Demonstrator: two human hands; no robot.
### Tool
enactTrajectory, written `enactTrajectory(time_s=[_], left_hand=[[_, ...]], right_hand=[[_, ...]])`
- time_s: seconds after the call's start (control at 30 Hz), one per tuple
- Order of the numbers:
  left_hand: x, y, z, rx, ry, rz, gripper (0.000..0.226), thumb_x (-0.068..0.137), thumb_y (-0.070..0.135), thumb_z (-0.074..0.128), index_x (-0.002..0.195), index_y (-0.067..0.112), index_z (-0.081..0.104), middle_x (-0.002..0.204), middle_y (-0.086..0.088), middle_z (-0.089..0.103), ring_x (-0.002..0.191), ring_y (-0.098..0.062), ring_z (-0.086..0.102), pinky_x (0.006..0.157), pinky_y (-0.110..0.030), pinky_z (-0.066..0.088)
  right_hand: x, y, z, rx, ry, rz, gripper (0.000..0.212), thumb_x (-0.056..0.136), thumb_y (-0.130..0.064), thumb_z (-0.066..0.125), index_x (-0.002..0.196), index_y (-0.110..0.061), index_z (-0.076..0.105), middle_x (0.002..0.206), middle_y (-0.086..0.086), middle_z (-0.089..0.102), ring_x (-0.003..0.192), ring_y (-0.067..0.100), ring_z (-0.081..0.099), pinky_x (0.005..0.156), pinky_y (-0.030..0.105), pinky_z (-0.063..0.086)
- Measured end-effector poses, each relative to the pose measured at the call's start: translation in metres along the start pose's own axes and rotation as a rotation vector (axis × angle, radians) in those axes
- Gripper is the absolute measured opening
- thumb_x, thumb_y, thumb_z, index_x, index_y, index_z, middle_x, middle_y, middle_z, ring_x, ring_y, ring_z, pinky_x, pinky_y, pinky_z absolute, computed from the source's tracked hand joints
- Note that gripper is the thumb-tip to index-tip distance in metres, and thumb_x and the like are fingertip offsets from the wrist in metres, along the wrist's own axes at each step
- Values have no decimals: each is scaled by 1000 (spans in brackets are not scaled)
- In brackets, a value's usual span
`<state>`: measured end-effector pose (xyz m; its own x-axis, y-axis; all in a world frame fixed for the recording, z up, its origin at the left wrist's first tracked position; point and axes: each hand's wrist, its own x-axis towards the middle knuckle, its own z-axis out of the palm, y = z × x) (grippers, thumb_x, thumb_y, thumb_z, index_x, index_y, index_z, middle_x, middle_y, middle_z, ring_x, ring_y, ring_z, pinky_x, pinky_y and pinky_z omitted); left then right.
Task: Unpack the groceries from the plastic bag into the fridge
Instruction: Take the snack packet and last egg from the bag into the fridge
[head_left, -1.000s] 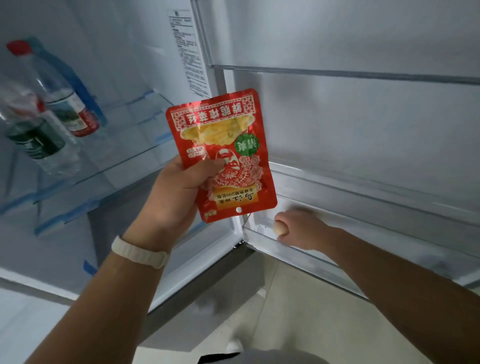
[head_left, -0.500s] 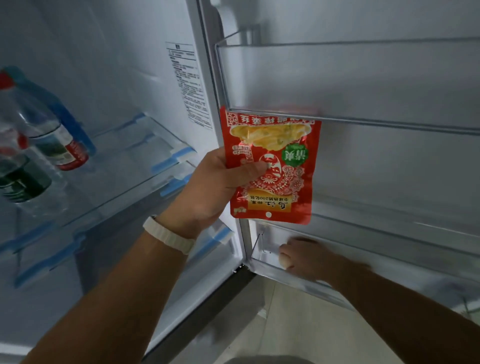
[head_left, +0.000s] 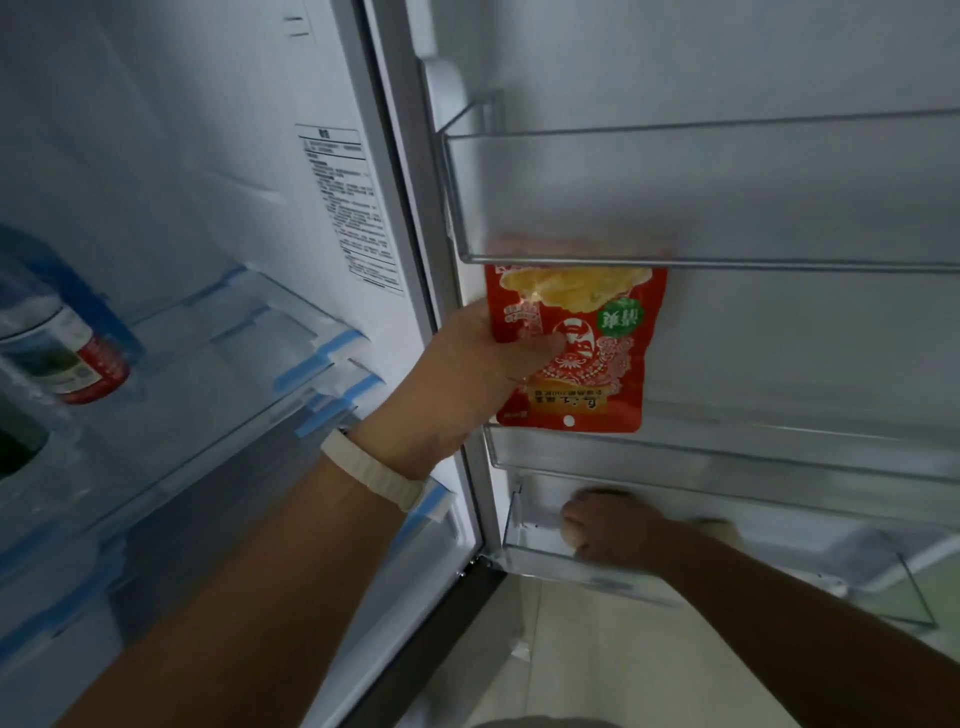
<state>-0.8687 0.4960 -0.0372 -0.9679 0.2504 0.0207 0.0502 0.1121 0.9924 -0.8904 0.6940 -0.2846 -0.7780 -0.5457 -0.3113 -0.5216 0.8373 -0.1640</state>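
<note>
My left hand (head_left: 467, 384) grips a red snack pouch (head_left: 597, 332) by its left edge, thumb across the front. The pouch is upside down, flat against the inside of the open fridge door. Its top end is tucked behind the lower edge of the clear upper door bin (head_left: 701, 197), and its bottom edge hangs just above the middle door bin (head_left: 727, 457). My right hand (head_left: 613, 530) is curled shut inside the lowest door bin (head_left: 571, 569); I cannot tell whether it holds anything. No plastic bag is in view.
Water bottles (head_left: 78, 358) with red and green labels lie on the glass shelf (head_left: 234, 374) at the left inside the fridge. A printed label (head_left: 348, 208) is stuck on the inner side wall. Pale floor tiles (head_left: 597, 649) show below the door.
My left hand has carried the pouch right and upward from in front of the fridge interior to the door, under the upper bin. My right hand has stayed in the lowest bin.
</note>
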Motion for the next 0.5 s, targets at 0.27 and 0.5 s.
enactTrajectory(time_s=[0.27, 0.5], left_hand=[[4, -3, 11, 352, -27, 95, 24, 96, 10, 63, 89, 33, 64, 90, 8, 76, 80, -5, 73, 71, -21, 59], [11, 3, 23, 638, -135, 145, 41, 98, 11, 55, 135, 23, 43, 107, 11, 60, 92, -9, 61, 68, -11, 50]], right_hand=[[-15, 3, -13, 219, 74, 187, 21, 86, -45, 49, 88, -25, 55, 92, -10, 56, 88, 15, 58, 79, 29, 46], [-46, -1, -28, 280, 113, 187, 65, 84, -66, 35, 133, -27, 54, 133, -6, 57, 122, 14, 53, 104, 32, 40]])
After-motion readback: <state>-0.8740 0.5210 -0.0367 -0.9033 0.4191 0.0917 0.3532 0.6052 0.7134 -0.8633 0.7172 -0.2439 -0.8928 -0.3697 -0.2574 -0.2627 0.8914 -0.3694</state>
